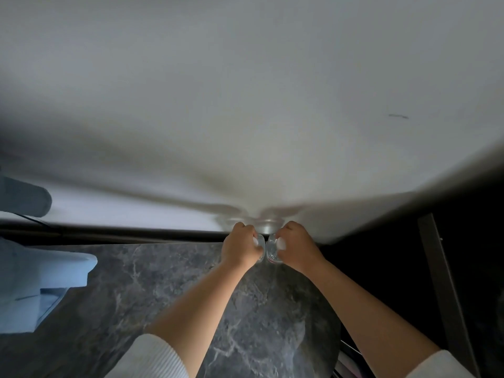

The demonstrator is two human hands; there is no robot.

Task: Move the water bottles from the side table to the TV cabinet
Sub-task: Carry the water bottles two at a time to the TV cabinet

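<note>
Two clear water bottles stand side by side at the far edge of a dark marble-patterned table top, seen from above. My left hand is closed around the left bottle. My right hand is closed around the right bottle. The bottles almost touch each other. Their white caps show between my fingers, and their bodies are mostly hidden by my hands. The table's far edge meets a pale wall.
A dark rail runs along the wall's foot behind the table. A pale blue object lies on the left of the table, another blue shape above it. To the right is a dark gap with a dark frame.
</note>
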